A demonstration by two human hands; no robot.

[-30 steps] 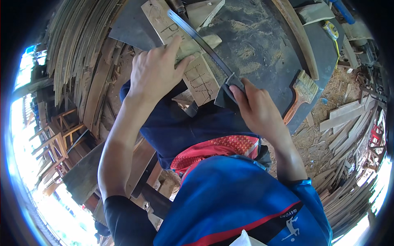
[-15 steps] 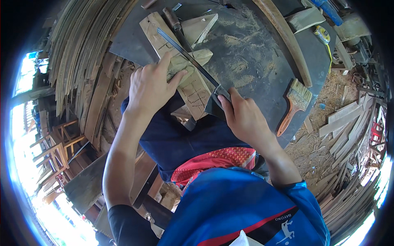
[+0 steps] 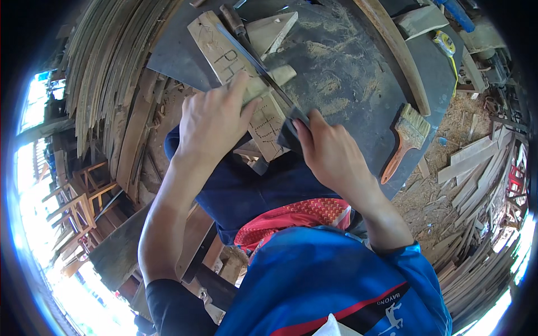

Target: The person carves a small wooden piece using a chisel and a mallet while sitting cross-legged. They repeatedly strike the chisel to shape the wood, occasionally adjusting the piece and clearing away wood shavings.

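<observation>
My left hand [image 3: 216, 120] grips a short, pale wood piece [image 3: 282, 74], its index finger stretched forward and its thumb alongside; the other fingers are partly hidden. That piece lies crosswise over a longer board [image 3: 208, 35] with dark markings and rows of dots. In my right hand [image 3: 336, 148] is the handle end of a long, narrow metal blade [image 3: 274, 87], seen nearly edge-on. The blade slants up and left over the wood piece, beside my left thumb; whether it is cutting into the wood cannot be made out. A dark flat part [image 3: 290, 134] shows beneath my right fingers.
Sawdust covers parts of the dark tabletop [image 3: 347, 106]. A wood-handled tool [image 3: 232, 19] and a wedge-shaped block [image 3: 273, 32] lie beyond the board. To the right are a brush [image 3: 408, 137], a curved timber [image 3: 398, 50] and a tape measure [image 3: 445, 43]. Stacked planks [image 3: 106, 73] stand left.
My right hand has pushed the blade slightly forward and up along its length. My left hand has shifted slightly right with the wood piece, uncovering more of the board's markings.
</observation>
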